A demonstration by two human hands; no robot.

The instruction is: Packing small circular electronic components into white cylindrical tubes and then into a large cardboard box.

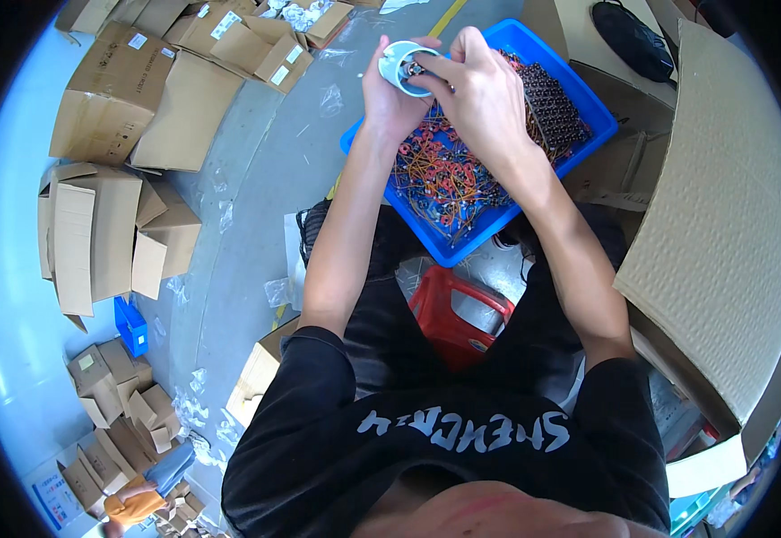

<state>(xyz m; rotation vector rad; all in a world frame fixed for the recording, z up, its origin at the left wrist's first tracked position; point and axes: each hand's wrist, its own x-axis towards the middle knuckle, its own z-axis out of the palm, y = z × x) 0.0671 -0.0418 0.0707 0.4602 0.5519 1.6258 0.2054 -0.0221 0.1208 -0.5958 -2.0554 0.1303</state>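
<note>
At the top centre of the frame, the bare left hand [389, 109] was wrapped around a short white hollow cylinder with a smooth, plastic-looking wall [391, 65]. Should those fingers have loosened, the cylinder could have slipped or tilted, since its outside looked slick and only 1 hand clearly supported it.

Just to the right, the bare right hand [491, 100] reached at least 2 fingers into the cylinder's open mouth, near a small dark-and-silver piece [414, 68]. Whether the fingertips were clamped on that piece or merely touching it, I could not tell. A hurried pull might have flicked it out, and the narrow opening left the fingers little room.

Below and right of the 2 hands, a rectangular blue plastic tray [447, 255] held a loose heap of small red parts with thin orange wires [444, 184] and, at its upper right, a denser bed of dark, bead-like parts [554, 106]. A piece dropped there would probably have been hard to pick out, and the wires could have snagged each other.

The cylinder itself looked pale, round-rimmed and clean-walled, its mouth facing the camera; its far end was hidden by the left hand.
</note>
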